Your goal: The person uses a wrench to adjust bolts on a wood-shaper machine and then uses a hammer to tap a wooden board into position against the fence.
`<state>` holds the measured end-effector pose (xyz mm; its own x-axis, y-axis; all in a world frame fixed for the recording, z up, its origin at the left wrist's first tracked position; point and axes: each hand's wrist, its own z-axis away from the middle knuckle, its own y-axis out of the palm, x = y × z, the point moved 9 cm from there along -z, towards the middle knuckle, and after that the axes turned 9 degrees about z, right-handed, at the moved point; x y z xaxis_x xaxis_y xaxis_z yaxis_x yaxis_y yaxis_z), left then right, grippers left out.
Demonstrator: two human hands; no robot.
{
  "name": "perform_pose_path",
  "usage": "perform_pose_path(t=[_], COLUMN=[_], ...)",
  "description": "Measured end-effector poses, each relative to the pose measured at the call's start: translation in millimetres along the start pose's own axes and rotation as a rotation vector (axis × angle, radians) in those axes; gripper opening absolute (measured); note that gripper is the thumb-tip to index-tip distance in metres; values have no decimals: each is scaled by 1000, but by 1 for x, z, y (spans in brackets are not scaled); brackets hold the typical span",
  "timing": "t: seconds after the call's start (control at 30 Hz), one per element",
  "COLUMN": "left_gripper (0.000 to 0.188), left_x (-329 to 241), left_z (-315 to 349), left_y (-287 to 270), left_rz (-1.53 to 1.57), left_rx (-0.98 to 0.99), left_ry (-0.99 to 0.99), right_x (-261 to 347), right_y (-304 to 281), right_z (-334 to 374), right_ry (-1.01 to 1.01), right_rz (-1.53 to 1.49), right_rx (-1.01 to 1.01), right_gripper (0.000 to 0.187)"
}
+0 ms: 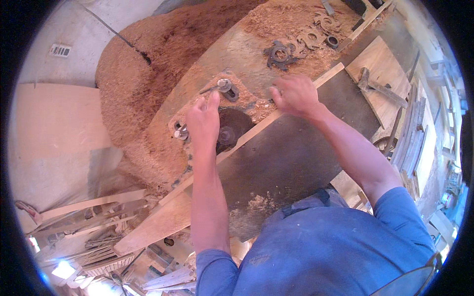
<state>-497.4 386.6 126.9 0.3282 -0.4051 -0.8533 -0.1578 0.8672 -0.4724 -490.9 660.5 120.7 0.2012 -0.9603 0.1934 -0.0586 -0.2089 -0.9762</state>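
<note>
My left hand (202, 118) is over the machine table, its fingers curled at the thin bar handle (210, 90) of a clamp bolt (224, 85). Whether it grips the handle is hidden. My right hand (297, 93) reaches across a long wooden strip (261, 126), thumb and fingers apart and loosely bent, with nothing seen between them. This strip runs diagonally over the dark metal table (291, 153). Between my hands is a round dark opening with a spindle (227, 134) in it. A second clamp bolt (181, 133) stands left of my left wrist.
Reddish shavings (143, 79) are heaped behind the machine. Several toothed cutter heads (280, 54) and a metal ring (332, 41) lie at the far side. A plywood sheet (382, 74) with a wooden piece on it lies right. Timber offcuts (108, 246) crowd the lower left.
</note>
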Motion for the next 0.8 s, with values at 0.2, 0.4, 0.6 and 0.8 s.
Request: perform_pose_path(t=[0.2,0.4,0.6,0.8], left_gripper=[39,41,38,27], left_x=[9,22,-31,-74], left_z=[-19,-32,-33,-39], left_y=[36,52,67,101], left_rz=[399,493,62,-884], left_rx=[-24,-112,-101,302], left_ry=[-356,-396,-191,451], right_x=[-1,-2,-7,-3], right_y=[5,1,4,1], right_z=[1,4,3,5], right_ry=[15,-2,15,-3], right_rz=[-25,-18,-35,-55], right_rx=[9,-21,-21,46], right_gripper=[39,38,39,36])
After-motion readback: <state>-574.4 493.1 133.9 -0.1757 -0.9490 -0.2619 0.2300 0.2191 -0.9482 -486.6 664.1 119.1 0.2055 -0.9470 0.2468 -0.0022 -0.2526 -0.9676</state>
